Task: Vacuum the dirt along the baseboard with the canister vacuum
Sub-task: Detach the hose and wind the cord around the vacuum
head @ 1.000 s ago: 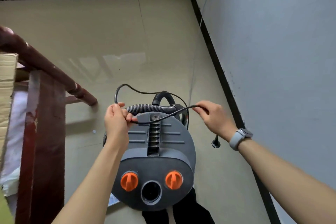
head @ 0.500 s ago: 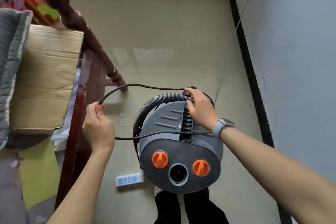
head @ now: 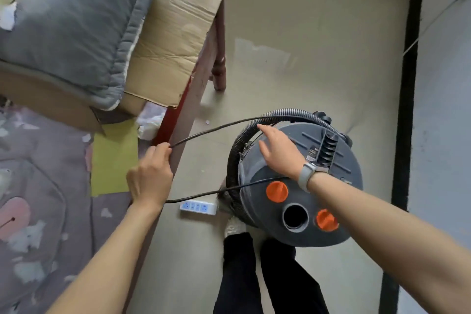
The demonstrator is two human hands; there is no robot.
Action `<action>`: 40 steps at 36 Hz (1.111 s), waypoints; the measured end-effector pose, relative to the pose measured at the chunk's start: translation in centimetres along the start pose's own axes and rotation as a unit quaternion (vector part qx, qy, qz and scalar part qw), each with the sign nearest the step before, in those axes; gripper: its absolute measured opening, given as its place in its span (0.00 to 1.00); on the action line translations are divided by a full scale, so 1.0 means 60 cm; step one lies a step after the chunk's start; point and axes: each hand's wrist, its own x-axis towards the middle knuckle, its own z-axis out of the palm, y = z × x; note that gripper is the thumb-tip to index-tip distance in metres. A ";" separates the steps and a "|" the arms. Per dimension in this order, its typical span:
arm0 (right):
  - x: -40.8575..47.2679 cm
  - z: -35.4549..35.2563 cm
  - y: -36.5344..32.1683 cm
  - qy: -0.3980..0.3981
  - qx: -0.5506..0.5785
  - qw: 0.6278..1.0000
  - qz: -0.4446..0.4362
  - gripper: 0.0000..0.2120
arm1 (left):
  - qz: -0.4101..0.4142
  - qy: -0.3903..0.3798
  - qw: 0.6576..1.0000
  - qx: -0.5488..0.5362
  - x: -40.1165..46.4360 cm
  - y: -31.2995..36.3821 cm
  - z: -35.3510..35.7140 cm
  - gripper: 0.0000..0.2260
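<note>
Canister vacuum (head: 300, 186) — grey drum body, upright on the tiled floor (head: 318, 64), just in front of the person's feet, near the right-hand wall. Two orange knobs (head: 277, 191) flank an open round inlet port (head: 295, 216) on the lid; nothing is plugged into that port.

Hose (head: 254, 132) — black, ribbed, wound round the upper rim of the drum. No wand or floor nozzle shows.

Power cord (head: 216, 129) — black, one run leading from the top of the drum out to the left hand, a second run crossing the lid and passing under the right wrist. The plug end is not in view.

Left hand (head: 150, 178) — fingers curled round the cord, gripping it, held out over the edge of the bed (head: 188, 99), well apart from the drum.

Right hand (head: 277, 150) — laid flat on the lid with fingers extended, fingertips at the hose and cord; it clasps nothing, as far as can be seen.

Power strip (head: 198, 207) — white, on the floor just left of the drum, sockets unoccupied.

Baseboard (head: 407, 84) — black band along the foot of the walls, right and far side. Any dirt along it is too small to tell.

Status — judged as preparation only: cord being freed; plugging in, fitting the hose to the port and all vacuuming are left.
</note>
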 end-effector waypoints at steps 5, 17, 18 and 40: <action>-0.090 0.074 -0.072 -0.147 -0.072 0.980 -0.113 0.23 | -0.055 -0.032 0.998 -0.012 -0.046 -0.030 0.015 0.13; -0.161 0.170 -0.109 -0.190 -0.250 0.930 -0.189 0.15 | -0.193 -0.084 0.978 -0.002 -0.091 -0.079 0.011 0.12; -0.173 0.176 -0.115 -0.199 -0.246 0.929 -0.191 0.16 | -0.204 -0.095 0.974 0.008 -0.098 -0.086 0.012 0.12; -0.421 0.239 0.007 -0.220 -0.162 0.935 -0.228 0.04 | -0.357 -0.297 0.882 -0.077 -0.318 -0.017 0.105 0.12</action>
